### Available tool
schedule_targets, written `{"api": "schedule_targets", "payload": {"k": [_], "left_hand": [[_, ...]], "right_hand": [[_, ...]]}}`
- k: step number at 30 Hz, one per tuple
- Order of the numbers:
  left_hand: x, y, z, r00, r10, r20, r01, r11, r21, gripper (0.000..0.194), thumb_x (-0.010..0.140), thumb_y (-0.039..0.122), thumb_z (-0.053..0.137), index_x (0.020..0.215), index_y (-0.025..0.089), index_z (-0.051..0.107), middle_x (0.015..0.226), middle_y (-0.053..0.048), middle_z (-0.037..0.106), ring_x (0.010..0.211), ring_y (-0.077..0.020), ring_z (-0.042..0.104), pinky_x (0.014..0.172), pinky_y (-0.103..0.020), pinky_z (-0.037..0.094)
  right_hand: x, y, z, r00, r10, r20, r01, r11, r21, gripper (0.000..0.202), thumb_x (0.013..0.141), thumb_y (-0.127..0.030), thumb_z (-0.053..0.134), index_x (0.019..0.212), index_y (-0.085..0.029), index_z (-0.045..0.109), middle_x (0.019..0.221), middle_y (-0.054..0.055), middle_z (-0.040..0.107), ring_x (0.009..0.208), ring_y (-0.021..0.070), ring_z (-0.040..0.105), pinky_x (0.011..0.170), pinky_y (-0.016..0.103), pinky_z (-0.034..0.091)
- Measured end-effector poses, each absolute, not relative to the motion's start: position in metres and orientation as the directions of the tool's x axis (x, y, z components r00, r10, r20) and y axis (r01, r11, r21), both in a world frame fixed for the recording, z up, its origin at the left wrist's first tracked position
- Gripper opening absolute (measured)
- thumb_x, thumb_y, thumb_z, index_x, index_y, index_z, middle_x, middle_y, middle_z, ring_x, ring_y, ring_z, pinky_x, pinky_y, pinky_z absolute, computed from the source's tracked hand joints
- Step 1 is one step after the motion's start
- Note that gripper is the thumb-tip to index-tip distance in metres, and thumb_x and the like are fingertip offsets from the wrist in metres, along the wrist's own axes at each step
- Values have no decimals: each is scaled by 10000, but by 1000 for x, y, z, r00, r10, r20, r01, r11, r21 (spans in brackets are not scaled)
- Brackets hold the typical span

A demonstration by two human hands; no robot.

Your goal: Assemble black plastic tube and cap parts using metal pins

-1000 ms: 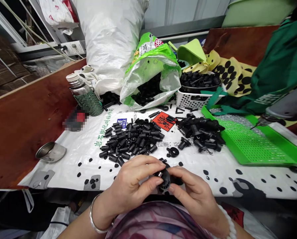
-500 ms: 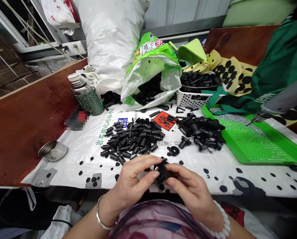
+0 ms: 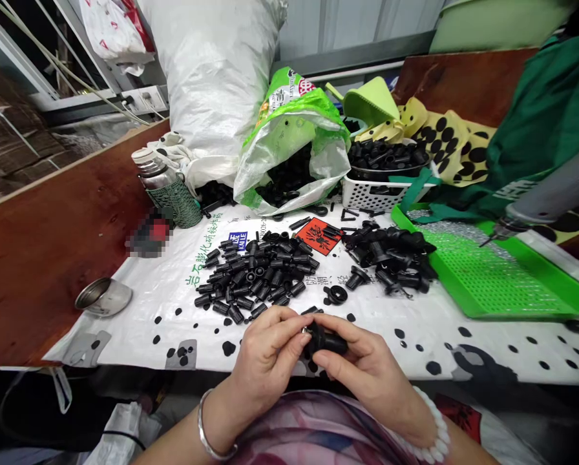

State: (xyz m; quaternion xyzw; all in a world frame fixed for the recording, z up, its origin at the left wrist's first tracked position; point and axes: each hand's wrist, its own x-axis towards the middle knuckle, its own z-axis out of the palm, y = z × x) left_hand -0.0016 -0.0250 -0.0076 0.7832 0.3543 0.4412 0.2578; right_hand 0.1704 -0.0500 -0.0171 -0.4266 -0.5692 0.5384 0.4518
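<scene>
A black plastic part (image 3: 329,342) is held between both hands above the table's front edge. My right hand (image 3: 367,361) is wrapped round its thicker body. On its left end, my left hand (image 3: 270,349) pinches a small shiny metal piece (image 3: 306,330) between thumb and fingertips. Beyond the hands lies a pile of small black cylinders (image 3: 265,268). To its right is a heap of larger black parts (image 3: 391,258), with a round black piece (image 3: 336,295) lying nearer the hands.
A metal cup (image 3: 103,296) and a thermos (image 3: 161,187) stand at left. Behind are an open green bag (image 3: 294,155) and a white basket (image 3: 377,195). At right, a power driver (image 3: 551,194) points over a green tray (image 3: 493,278) holding small shiny pieces.
The black part has turned, so its thick body now shows pointing right. My left fingers have closed more tightly at its left end, and my right fingers have shifted round it.
</scene>
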Motion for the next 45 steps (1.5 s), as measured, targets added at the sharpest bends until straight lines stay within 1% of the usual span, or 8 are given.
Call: {"api": "schedule_targets", "payload": {"k": [4,9,20,23,29,34,41,45], "left_hand": [[0,-29,-6,341,825,452,345,-557,756,210,841,140,567,1045,164,613,851,-49,633,769,-130,592,703,-238,483],[2,-32,3,340,845,413,373,-524,765,104,843,144,561,925,168,619,816,-33,642,754,-130,599,692,-231,469],[8,-34,3,380,797,469,421,-601,680,104,852,113,530,903,137,616,808,-48,658,741,-132,606,689,-226,465],[9,-33,3,395,785,477,414,-615,671,96,854,116,527,894,135,612,796,-47,655,728,-130,602,681,-226,464],[9,-30,3,429,749,505,405,-659,634,130,867,93,483,911,142,595,800,-50,647,739,-137,593,693,-243,463],[9,-30,0,377,795,475,436,-605,666,92,855,117,522,875,147,607,777,-42,650,708,-132,598,666,-235,465],[7,-30,-2,406,786,467,431,-615,660,115,859,109,509,880,138,618,786,-51,661,720,-132,609,674,-235,474],[9,-30,-1,386,810,442,436,-583,686,101,846,134,531,863,154,629,772,-42,669,701,-135,613,656,-241,479]], "right_hand": [[172,-52,-20,-191,963,188,101,210,-972,345,827,-241,600,1168,-225,554,1108,63,648,969,180,641,848,292,536],[174,-53,-24,-192,889,416,304,457,-836,417,815,-211,599,1218,-246,499,1116,56,631,995,170,623,831,253,534],[171,-58,-26,-249,790,561,561,589,-581,398,892,-322,497,1228,-113,458,1061,152,639,979,227,622,782,323,547],[171,-58,-26,-244,782,573,578,592,-561,401,892,-363,495,1205,-115,465,1043,153,645,958,227,629,758,316,552],[173,-56,-22,-257,780,570,559,601,-571,298,911,-283,449,1171,-140,476,1013,120,656,921,196,641,761,300,548],[171,-53,-21,-260,800,540,589,575,-568,387,876,-377,523,1181,-142,478,1008,119,667,917,208,648,762,315,556],[170,-53,-22,-283,810,513,567,573,-592,256,870,-249,501,1111,-160,507,941,94,673,833,193,657,710,315,551],[172,-51,-19,-300,815,496,569,570,-593,291,866,-353,528,1078,-154,523,905,95,677,787,199,660,664,320,551]]}}
